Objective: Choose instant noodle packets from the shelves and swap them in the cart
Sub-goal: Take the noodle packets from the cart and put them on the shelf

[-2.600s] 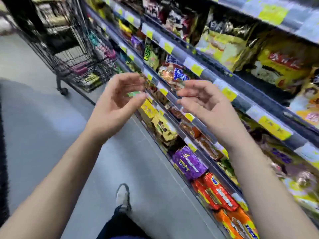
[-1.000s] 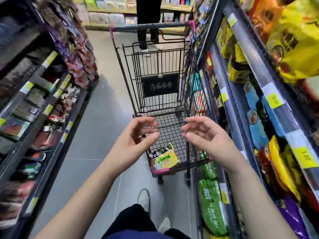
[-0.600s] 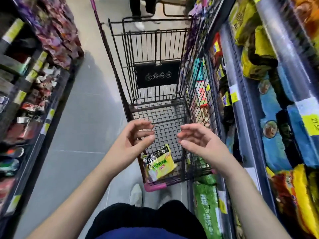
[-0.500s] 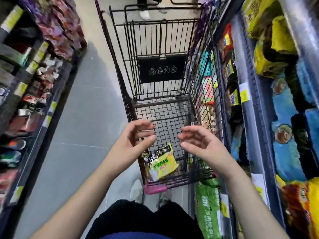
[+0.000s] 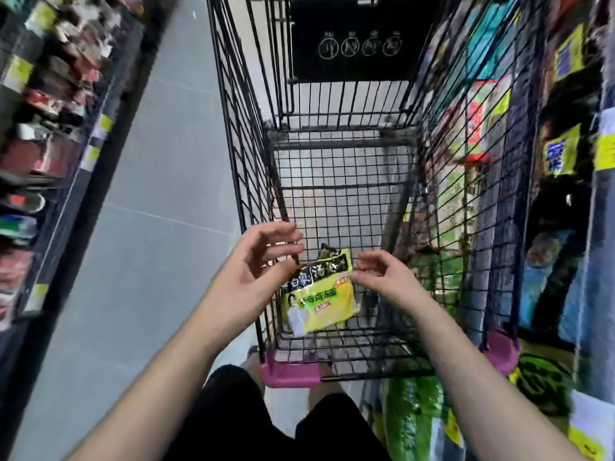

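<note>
Left hand (image 5: 256, 266) and right hand (image 5: 384, 277) hover over cart (image 5: 248, 144), fingers loosely curled, holding nothing. Yellow packet (image 5: 321, 302) lies on near cart floor.

yellow noodle packet (image 5: 319, 294) lies flat (black-topped) in wire cart (image 5: 246, 134)

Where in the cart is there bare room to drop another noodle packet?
The cart floor is bare from the yellow packet back to the end wall with the black sign. Crowded at the near end: the packet, with left hand and right hand above it.
</note>
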